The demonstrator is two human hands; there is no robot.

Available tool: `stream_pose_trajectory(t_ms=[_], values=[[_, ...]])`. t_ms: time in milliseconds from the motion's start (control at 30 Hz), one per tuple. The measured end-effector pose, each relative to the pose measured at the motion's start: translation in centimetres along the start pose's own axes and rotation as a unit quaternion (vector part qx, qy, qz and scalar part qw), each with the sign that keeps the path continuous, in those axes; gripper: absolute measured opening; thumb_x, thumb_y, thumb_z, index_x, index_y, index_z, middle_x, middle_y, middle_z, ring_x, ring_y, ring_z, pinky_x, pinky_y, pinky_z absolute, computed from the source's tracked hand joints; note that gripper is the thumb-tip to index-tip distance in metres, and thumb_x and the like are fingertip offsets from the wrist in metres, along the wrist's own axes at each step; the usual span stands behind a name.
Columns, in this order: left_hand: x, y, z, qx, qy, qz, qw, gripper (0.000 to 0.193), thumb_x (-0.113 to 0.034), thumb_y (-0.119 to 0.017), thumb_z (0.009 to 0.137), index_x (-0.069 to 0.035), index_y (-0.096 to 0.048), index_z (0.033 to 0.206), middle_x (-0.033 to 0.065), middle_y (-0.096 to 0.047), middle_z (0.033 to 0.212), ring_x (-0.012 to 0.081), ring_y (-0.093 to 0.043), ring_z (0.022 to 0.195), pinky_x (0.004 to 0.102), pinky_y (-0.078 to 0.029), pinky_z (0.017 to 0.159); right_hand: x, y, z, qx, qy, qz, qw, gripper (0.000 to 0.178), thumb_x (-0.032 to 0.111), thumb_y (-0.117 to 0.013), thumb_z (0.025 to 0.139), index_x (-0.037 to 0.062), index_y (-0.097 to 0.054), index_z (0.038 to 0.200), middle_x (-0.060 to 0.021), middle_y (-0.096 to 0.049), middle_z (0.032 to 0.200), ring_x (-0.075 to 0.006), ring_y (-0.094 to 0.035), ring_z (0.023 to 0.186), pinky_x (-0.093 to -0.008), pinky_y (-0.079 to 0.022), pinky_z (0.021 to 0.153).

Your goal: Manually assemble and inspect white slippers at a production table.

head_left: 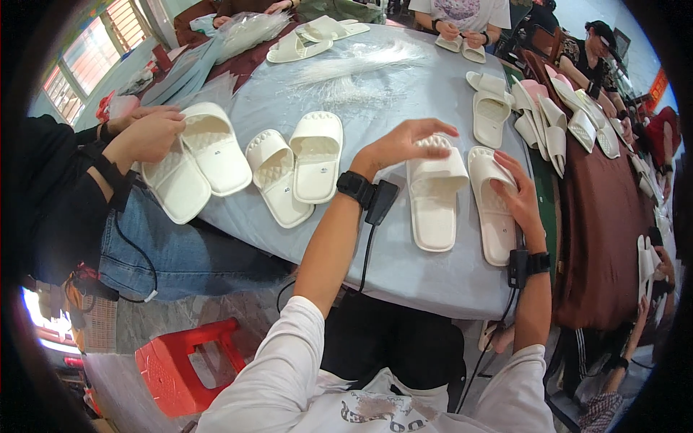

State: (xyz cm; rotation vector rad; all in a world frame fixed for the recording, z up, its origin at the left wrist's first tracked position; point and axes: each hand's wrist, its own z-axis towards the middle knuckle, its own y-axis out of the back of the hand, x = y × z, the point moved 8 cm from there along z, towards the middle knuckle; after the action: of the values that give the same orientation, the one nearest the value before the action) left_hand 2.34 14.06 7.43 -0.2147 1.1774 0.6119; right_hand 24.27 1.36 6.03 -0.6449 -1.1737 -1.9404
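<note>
The left hand [402, 142] has thumb and fingers parted about the toe of a cream-white moulded slipper [435, 225], hiding part of it; whether they grip, I cannot tell. The right hand [525, 196] curls round the outer strap of a matching cream-white slipper [498, 234]. Both lie on a curved, blue-grey covered table [462, 289]. Beyond, glare blurs a heap of clear plastic strips [354, 76]; at upper left, a bulky clear plastic bag [249, 36] has contents too indistinct to name

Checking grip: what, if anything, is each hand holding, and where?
Left hand: white slipper, at toe end; right hand: another white slipper, by the right side of its strap. Firmness unclear.
</note>
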Motion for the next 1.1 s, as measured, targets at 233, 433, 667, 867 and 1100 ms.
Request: stream_pose_trajectory(t_ms=[233,433,667,867,1100], values=[[3.9,16.7,-4.4,-0.47,0.081,0.307,0.824,0.022,-0.019,-0.068,0.093,-0.008,-0.073,0.112,0.0141,-0.072,0.118,0.027,-0.069,0.109,0.037,-0.055,0.092,2.2,-2.5,0.4,0.07,0.001,0.041,0.997,0.052,0.026,-0.065,0.097,0.002,-0.058,0.141,-0.015,-0.05,0.152,-0.0283,-0.041,0.145,-0.0382,-0.026,0.122],[1.9,20.2,-3.0,-0.483,0.25,0.498,0.675,0.023,-0.017,-0.061,0.091,-0.005,-0.074,0.106,0.0174,-0.072,0.112,0.0372,-0.07,0.103,0.0474,-0.056,0.088,0.8,-2.1,-0.2,0.068,-0.054,0.092,0.992,0.048,0.028,-0.064,0.098,0.0006,-0.059,0.138,-0.0144,-0.049,0.152,-0.0263,-0.043,0.143,-0.0361,-0.028,0.12],[3.6,24.8,-3.1,-0.339,0.391,0.516,0.683,0.034,-0.02,-0.073,0.081,-0.003,-0.074,0.11,0.0216,-0.072,0.118,0.0391,-0.07,0.112,0.0459,-0.057,0.092,1.2,-2.4,0.2,0.07,-0.047,0.113,0.99,0.049,0.031,-0.065,0.098,0.0018,-0.06,0.137,-0.0142,-0.05,0.15,-0.0269,-0.045,0.141,-0.0361,-0.03,0.119],[3.2,26.5,-3.6,-0.35,0.388,0.507,0.685,0.027,-0.022,-0.073,0.08,-0.008,-0.078,0.102,0.0197,-0.074,0.11,0.0361,-0.072,0.106,0.0434,-0.058,0.09,0.6,-2.1,0.2,0.063,-0.046,0.109,0.991,0.049,0.032,-0.065,0.098,0.0023,-0.061,0.136,-0.0143,-0.052,0.149,-0.0269,-0.046,0.141,-0.0362,-0.03,0.118],[-1.5,24.1,-3.3,-0.353,0.3,0.638,0.615,0.022,-0.025,-0.068,0.09,-0.008,-0.074,0.104,0.0194,-0.072,0.113,0.0369,-0.071,0.106,0.0515,-0.056,0.088,0.5,-1.7,-0.2,0.061,-0.056,0.114,0.99,0.047,0.031,-0.065,0.098,0.0024,-0.061,0.136,-0.0131,-0.052,0.149,-0.0252,-0.047,0.14,-0.0354,-0.031,0.118]])
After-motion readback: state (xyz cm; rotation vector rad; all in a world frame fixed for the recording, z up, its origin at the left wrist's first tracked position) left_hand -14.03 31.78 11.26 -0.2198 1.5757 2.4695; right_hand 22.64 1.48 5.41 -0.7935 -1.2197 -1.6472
